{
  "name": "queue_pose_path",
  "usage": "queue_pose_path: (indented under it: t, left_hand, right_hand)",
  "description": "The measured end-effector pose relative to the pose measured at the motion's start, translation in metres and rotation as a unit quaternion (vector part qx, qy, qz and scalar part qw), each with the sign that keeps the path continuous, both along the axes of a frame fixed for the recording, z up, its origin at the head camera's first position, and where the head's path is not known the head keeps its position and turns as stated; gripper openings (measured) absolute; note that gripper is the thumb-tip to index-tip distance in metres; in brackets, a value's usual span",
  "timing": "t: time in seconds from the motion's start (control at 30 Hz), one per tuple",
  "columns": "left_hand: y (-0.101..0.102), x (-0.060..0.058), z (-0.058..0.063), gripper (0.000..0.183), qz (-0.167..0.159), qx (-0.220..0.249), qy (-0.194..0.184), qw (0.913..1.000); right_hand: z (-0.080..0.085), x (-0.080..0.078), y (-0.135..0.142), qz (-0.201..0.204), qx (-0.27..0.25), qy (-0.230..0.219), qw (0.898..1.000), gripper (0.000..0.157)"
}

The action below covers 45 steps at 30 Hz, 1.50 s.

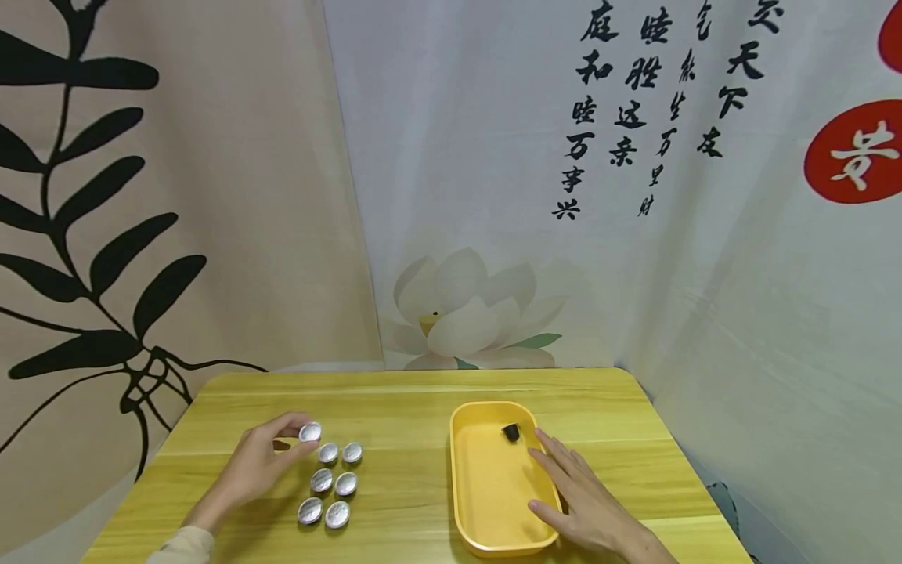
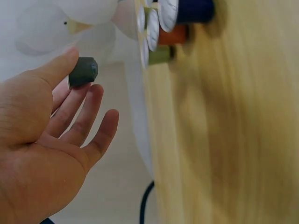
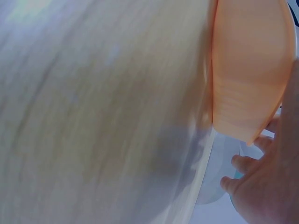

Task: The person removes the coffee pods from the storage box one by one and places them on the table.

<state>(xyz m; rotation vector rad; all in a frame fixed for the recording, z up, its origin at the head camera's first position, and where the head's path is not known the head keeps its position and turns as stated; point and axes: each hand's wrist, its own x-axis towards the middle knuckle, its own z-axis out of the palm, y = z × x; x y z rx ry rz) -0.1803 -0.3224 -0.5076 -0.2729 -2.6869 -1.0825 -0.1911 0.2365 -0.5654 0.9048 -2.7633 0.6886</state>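
My left hand point(image 1: 254, 466) pinches a coffee capsule point(image 1: 310, 432) between thumb and fingers above the table, its silver lid towards the head view. In the left wrist view that capsule point(image 2: 83, 72) has a dark green body, and the other fingers are spread. Just below and right of it, several capsules point(image 1: 346, 483) stand lid up in two columns. My right hand point(image 1: 581, 501) rests with extended fingers along the right rim of a yellow tray point(image 1: 493, 493). Inside the tray, near its far end, lies a small black object point(image 1: 510, 432), too small to identify.
All this stands on a wood-grain table point(image 1: 402, 439). A printed curtain point(image 1: 479, 157) hangs behind the table's far edge. In the left wrist view, the standing capsules show dark blue, orange-brown point(image 2: 172, 36) and olive green bodies.
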Motion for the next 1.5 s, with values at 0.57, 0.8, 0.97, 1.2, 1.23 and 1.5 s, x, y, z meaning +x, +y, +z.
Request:
queue_pose_path:
  t: [0.57,0.8,0.97,1.2,1.23,1.5]
  left_hand:
    - [-0.021,-0.002,-0.031,0.036,0.014,0.009,-0.068,0.9976]
    - [-0.025,-0.005,-0.044,0.034,0.015,-0.005,-0.067,0.9976]
    - [-0.026,-0.008,-0.05,0.034,0.011,-0.005,-0.075,0.9971]
    - [-0.025,-0.01,-0.053,0.03,0.014,-0.007,-0.082,0.9965]
    - [-0.025,-0.009,-0.053,0.03,0.014,-0.007,-0.083,0.9965]
    - [-0.025,-0.009,-0.055,0.032,0.011,-0.011,-0.082,0.9965]
  right_hand:
    - [-0.001,0.0,0.0,0.005,-0.008,0.0,1.0,0.07]
    - [-0.001,0.0,0.0,0.005,-0.005,0.006,1.0,0.07]
    - [-0.001,0.0,0.0,0.005,-0.005,0.005,1.0,0.071]
    - [-0.002,0.0,0.0,0.007,-0.01,0.0,1.0,0.07]
    - [-0.002,0.0,0.0,0.007,-0.01,0.002,1.0,0.07]
    - [-0.001,0.001,0.0,0.001,-0.001,0.007,1.0,0.07]
